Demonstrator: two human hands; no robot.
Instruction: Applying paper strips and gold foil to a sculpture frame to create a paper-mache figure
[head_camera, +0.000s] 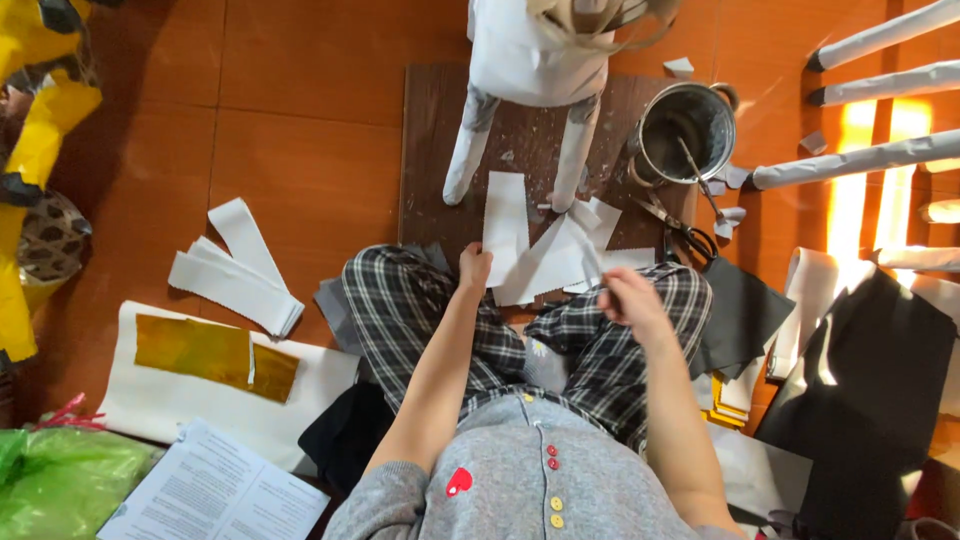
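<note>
I sit cross-legged on the floor in plaid trousers. My left hand (474, 268) presses on a white paper strip (505, 226) at the near edge of a dark wooden board (430, 150). My right hand (628, 298) pinches the end of another white strip (560, 255) from a fan of strips lying over my knee. A white papier-mâché figure (535, 60) with two legs stands on the board just beyond the strips.
A metal pot (690, 130) with a brush stands at the board's right, scissors (680, 228) beside it. Stacked white strips (235, 280) lie left. Gold sheet on white card (215, 355), printed pages (215, 490), rolled paper tubes (870, 155) and black sheets (870, 390) surround me.
</note>
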